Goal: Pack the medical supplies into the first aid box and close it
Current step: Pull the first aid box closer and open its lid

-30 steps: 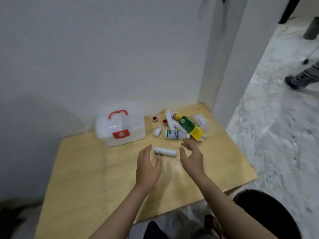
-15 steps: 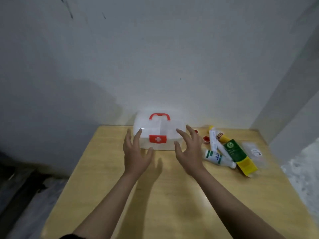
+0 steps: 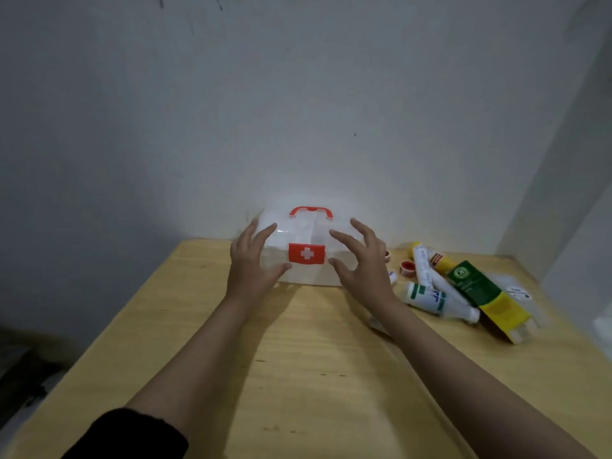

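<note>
A clear plastic first aid box point(image 3: 306, 233) with a red handle and a red latch bearing a white cross stands closed at the back of the wooden table, against the wall. My left hand point(image 3: 253, 263) is open at its left front, fingers spread. My right hand point(image 3: 362, 263) is open at its right front, fingers spread. Both hands are at the box's front corners; contact is unclear. To the right lie the supplies: a white bottle with green print point(image 3: 433, 299), a green and yellow carton point(image 3: 486, 296), white tubes point(image 3: 427, 270) and small red-capped items point(image 3: 408, 268).
The wooden table point(image 3: 298, 376) fills the lower view, its left edge dropping to a dark floor. A white wall rises behind the box, and a corner of wall stands at the far right. A clear packet point(image 3: 518, 291) lies by the carton.
The view has swung from the supplies to the box. Both hands have moved forward from the table's middle to the box's front corners.
</note>
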A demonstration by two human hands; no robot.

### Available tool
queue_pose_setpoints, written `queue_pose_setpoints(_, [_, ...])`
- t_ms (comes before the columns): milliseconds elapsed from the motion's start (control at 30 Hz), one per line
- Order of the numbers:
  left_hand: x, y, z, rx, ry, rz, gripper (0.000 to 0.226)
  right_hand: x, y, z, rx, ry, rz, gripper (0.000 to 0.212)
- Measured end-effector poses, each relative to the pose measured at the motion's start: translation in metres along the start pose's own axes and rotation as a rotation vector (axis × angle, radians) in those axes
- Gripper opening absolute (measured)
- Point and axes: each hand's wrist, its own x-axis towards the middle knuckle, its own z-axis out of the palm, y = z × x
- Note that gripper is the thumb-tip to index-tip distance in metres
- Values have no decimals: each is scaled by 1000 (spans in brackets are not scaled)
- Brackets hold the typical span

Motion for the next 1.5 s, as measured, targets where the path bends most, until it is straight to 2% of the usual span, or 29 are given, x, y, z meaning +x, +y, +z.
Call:
queue_pose_setpoints(333, [-19,14,-14,18,54,37,74,-14,-15,-19,-24,26,20,43])
queue_pose_setpoints(600, [-50,18,-27,-41,25,96,72,-37,-18,-32,29,45,28,44])
queue_pose_setpoints(867, [-54,42,-26,-98,145,-7,66,-50,-37,-28,57,109,60,34])
queue_pose_setpoints(933, [-55,46,-26,-105,156,-14,74,-49,-44,-28,90,163,82,25])
queue_pose_setpoints(1033, [-57,49,-27,-113,142,-59,97,-45,-54,-31,189,234,136,11])
queue_pose_setpoints(1233, [-60,44,-27,-124,34,-190,124,-33,-62,-35,220,221,172,6])
queue_pose_setpoints(1333, [-59,41,-25,-184,-54,-294,115,-23,-65,-37,254,245,211,3])
queue_pose_setpoints(1500, [-60,35,-24,-203,-73,-284,99,-1,-72,-44,237,241,197,6])
